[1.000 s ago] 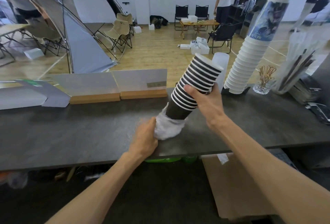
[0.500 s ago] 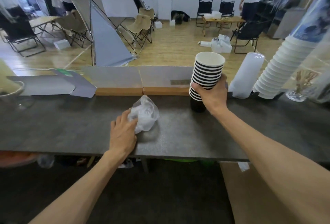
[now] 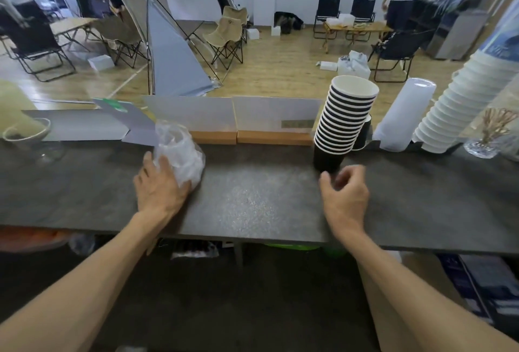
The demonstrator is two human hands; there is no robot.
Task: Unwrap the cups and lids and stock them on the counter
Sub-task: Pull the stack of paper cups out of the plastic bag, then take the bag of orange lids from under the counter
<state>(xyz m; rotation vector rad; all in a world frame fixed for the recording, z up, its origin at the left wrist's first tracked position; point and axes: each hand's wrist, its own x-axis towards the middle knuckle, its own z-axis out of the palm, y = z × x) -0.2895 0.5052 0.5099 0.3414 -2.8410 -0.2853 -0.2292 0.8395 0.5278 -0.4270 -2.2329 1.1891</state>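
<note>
Black cup stack (image 3: 344,124) stands tilted on counter (image 3: 252,197), unheld. Right hand (image 3: 344,197) near, fingers loosely curled, empty. Left hand (image 3: 161,188) grips crumpled plastic wrap (image 3: 179,152). Risk: leaning stack topples if nudged.

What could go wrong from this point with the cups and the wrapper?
1. The stack of black cups leans left with nothing holding it; the right hand is off it, so it may topple.
2. The plastic wrapper under the left hand could slide along the counter or spring open.
</note>
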